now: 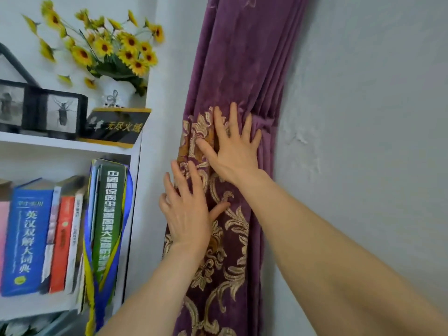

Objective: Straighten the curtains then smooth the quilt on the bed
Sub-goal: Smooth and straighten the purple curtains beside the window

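Head view. Purple curtain with gold floral embroidery hangs gathered in folds against grey wall, just right of white shelf. Right hand flat on curtain, fingers spread, gripping nothing. Left hand lower, at curtain's left edge, palm pressed on fabric, fingers spread. Shelf holds sunflowers in white vase, framed insect pictures, upright books. Quilt out of view.
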